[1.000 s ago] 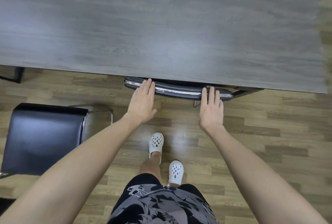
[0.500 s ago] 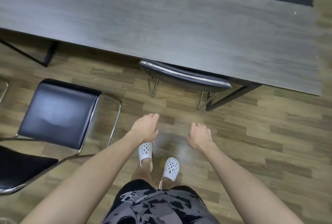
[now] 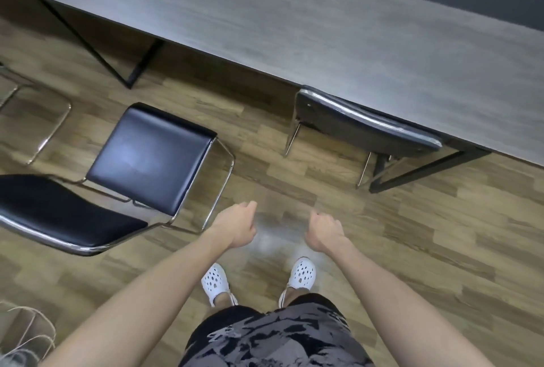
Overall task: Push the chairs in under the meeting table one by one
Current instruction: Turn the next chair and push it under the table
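Chairs: we count three in view. There's a tucked chair (image 3: 362,125) at right, a pulled-out chair (image 3: 150,157) at left, and a third chair (image 3: 67,113) at the far-left edge with only its chrome frame showing.
Meeting table (image 3: 294,28): the grey wood-grain top runs diagonally across the far side. Its near edge is the line each chair goes under.
Floor (image 3: 441,234): smooth wood-look planks, so we expect the sled frames to slide rather than need lifting.
Pulled-out chair: well apart from the table edge, seat toward the table, backrest toward us at near left. We judge it's next, as it's the closest one not yet in.
Tucked chair: seat hidden under the top, backrest right at the table edge, beside the right-hand table leg (image 3: 426,169). We'd call this one done.
Third chair: appears out from the table, but too cropped to say more.
Left hand (image 3: 238,226): fingers loosely curled, nothing in it, near the pulled-out chair's frame but not touching.
Right hand (image 3: 323,231): same loose curl, empty, just right of the left hand, apart from both chairs.
Why the hands are free: we're between chairs with nothing to hold. The next move looks like a reach left for the backrest.
Shoes (image 3: 215,281): white clogs on the floor, below the hands.
Progress: one in, at least two to go.
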{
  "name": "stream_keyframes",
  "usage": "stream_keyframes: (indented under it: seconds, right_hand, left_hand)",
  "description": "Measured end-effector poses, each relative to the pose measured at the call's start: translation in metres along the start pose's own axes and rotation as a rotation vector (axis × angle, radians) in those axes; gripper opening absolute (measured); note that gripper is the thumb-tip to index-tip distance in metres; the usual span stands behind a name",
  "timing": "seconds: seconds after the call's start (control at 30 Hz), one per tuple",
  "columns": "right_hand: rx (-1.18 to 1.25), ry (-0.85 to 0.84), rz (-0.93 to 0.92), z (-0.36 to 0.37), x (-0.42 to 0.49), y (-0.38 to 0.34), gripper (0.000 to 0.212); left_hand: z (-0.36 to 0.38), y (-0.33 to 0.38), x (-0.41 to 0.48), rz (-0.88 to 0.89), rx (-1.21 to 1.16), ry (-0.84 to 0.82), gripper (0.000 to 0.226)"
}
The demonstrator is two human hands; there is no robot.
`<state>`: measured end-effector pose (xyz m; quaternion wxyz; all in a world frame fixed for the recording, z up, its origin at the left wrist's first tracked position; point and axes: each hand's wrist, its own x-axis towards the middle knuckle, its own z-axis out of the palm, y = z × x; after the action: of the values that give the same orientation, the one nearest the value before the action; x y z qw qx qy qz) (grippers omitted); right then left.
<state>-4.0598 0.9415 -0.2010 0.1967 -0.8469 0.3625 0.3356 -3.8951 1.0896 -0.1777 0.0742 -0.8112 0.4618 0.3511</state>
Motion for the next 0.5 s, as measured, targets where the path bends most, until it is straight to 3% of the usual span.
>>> stream_keyframes:
  seconds: [0.5]
  right_hand:
    - [-0.030, 0.009, -0.012, 0.038, -0.027, -0.186, 0.034]
  left_hand:
    - [0.032, -0.170, -0.077, -0.002, -0.047, 0.011, 0.037]
